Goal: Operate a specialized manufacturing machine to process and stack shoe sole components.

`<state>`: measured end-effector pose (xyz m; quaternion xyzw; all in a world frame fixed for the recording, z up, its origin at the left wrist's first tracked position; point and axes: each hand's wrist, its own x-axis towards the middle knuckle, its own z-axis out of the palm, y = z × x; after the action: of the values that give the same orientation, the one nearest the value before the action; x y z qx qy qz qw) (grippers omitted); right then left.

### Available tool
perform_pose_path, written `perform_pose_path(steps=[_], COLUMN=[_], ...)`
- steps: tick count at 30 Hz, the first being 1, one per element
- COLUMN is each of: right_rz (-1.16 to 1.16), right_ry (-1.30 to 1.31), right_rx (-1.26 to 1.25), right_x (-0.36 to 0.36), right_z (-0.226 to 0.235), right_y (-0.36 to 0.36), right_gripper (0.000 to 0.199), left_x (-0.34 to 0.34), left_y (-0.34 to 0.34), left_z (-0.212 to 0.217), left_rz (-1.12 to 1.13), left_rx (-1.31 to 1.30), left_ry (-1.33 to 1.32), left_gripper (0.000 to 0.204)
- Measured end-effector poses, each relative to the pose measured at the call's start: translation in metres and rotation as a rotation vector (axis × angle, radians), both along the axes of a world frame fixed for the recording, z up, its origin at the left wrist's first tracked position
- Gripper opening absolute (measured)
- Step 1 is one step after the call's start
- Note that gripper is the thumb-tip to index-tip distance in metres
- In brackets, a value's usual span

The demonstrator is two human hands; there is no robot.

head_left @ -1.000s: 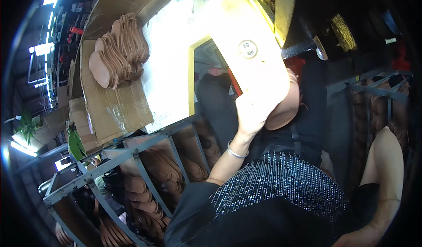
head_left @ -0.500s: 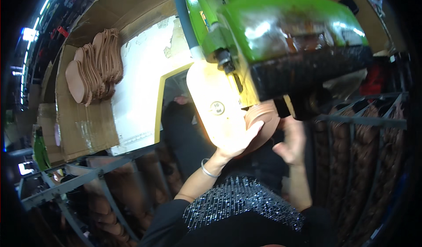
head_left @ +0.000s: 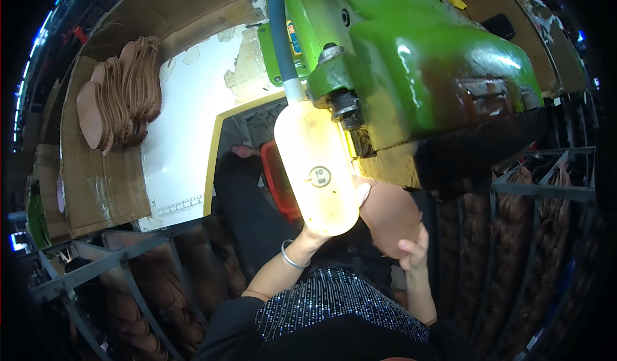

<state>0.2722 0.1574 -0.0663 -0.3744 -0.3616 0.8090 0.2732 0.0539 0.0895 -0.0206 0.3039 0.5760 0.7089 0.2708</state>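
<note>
Both my hands hold a brown oval leather sole piece (head_left: 393,214) up under the dark lower edge of a big green machine (head_left: 418,59). My right hand (head_left: 413,253) grips the piece's lower edge with thumb and fingers. My left hand (head_left: 313,237), a thin bracelet on its wrist, is mostly hidden behind a glowing oblong lamp (head_left: 318,168) that hangs from the machine. Only one fingertip shows, on the piece's left edge.
A blue hose (head_left: 277,27) runs down to the lamp. A stack of brown soles (head_left: 122,91) lies on cardboard (head_left: 96,181) at the left. Metal racks (head_left: 96,264) full of more brown soles (head_left: 514,232) stand left and right. A red object (head_left: 279,181) sits behind the lamp.
The view has closed in on the green machine. My hands have carried the brown piece up and right, under the machine's edge, and the lamp now covers my left hand.
</note>
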Motion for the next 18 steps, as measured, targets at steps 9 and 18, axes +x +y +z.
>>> perform_pose_path(steps=[9, 18], right_rz=[-0.234, -0.033], right_ry=[-0.016, 0.108], right_rx=[0.263, 0.267], right_x=[-0.02, -0.099], right_z=[0.04, 0.067], right_y=[0.085, 0.106], right_gripper=[0.042, 0.036], left_x=[-0.008, -0.034], left_y=[-0.006, -0.042], left_z=[-0.008, -0.002], left_rz=[-0.04, 0.123], left_rx=[-0.155, 0.012], left_ry=[0.258, -0.161], left_gripper=[0.032, 0.027])
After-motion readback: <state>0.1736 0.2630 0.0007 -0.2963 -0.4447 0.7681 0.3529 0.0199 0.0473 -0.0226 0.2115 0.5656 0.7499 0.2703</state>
